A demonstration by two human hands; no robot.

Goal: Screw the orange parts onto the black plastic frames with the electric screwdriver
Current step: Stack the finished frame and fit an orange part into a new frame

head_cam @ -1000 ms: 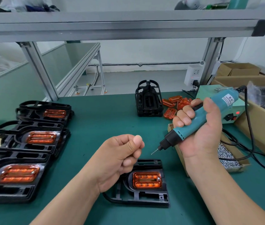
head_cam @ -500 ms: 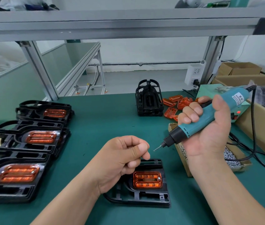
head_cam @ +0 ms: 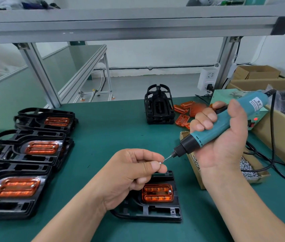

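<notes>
Left hand [head_cam: 129, 173] hovers over the near middle of the bench [head_cam: 103, 137], thumb and forefinger pinching a small screw [head_cam: 160, 163], the other fingers curled under. Right hand [head_cam: 225, 142] grips the teal screwdriver [head_cam: 213, 130] round its body with all fingers wrapped. The bit [head_cam: 167, 158] slants down and left, its tip at the screw, touching or all but touching.

Below the left hand, close to the near edge, a black frame [head_cam: 148, 212] lies flat with an orange part [head_cam: 157, 193] seated in it. A screw head [head_cam: 169, 191] shows at the part's right end; the hand hides its left end.

A row of frames [head_cam: 24, 149], each with an orange part in it, lies along the left edge. At the far edge stands a stack [head_cam: 158, 107] of bare frames, with loose parts [head_cam: 183, 117] just to its right. A cardboard box [head_cam: 246, 168] of screws sits toward the right edge, partly behind the right hand, and the screwdriver's black cable [head_cam: 272, 137] loops down over it.
</notes>
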